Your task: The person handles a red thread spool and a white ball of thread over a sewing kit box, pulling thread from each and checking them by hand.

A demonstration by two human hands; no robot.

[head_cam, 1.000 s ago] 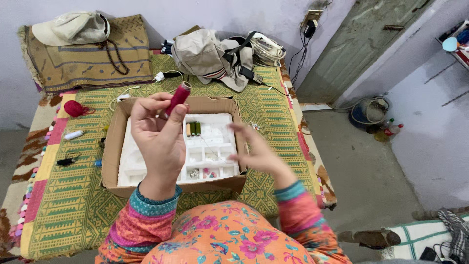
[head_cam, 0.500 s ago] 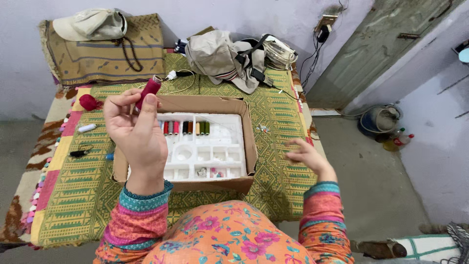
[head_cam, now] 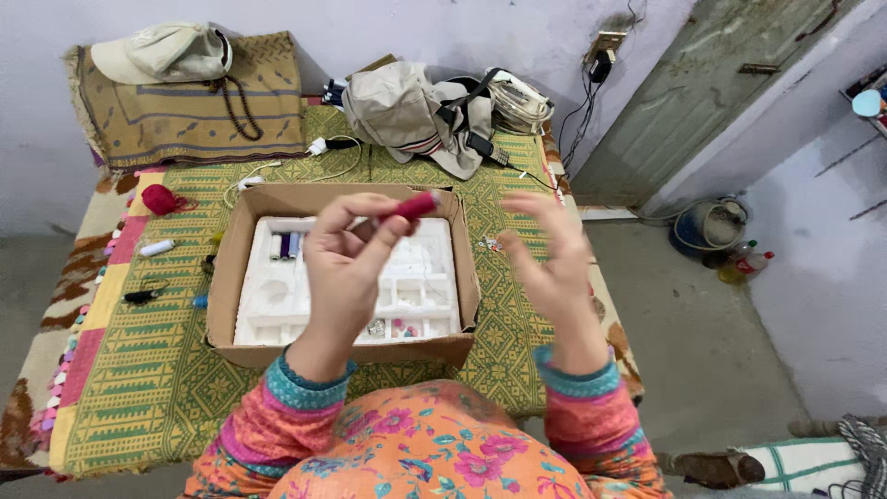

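My left hand [head_cam: 346, 263] is raised over a cardboard box [head_cam: 222, 277] and pinches a dark red thread spool [head_cam: 413, 205] between thumb and fingers, the spool lying nearly level and pointing right. My right hand [head_cam: 550, 254] is lifted beside it, palm turned in, fingers spread, holding nothing. Inside the box sits a white foam tray [head_cam: 268, 305] with small compartments. A few thread spools [head_cam: 285, 245] stand in its back row. Small bits lie in its front cells.
The box rests on a green and yellow patterned mat [head_cam: 139, 370]. A red yarn ball [head_cam: 162, 199], a white spool [head_cam: 157, 248] and a black clip [head_cam: 134, 297] lie at the left. A beige bag [head_cam: 397, 106], cables and a cap [head_cam: 162, 51] are behind. Bare floor and a door are at right.
My left hand moved right over the box and tipped the red spool from upright to nearly level. My right hand rose from low at the right toward the spool.
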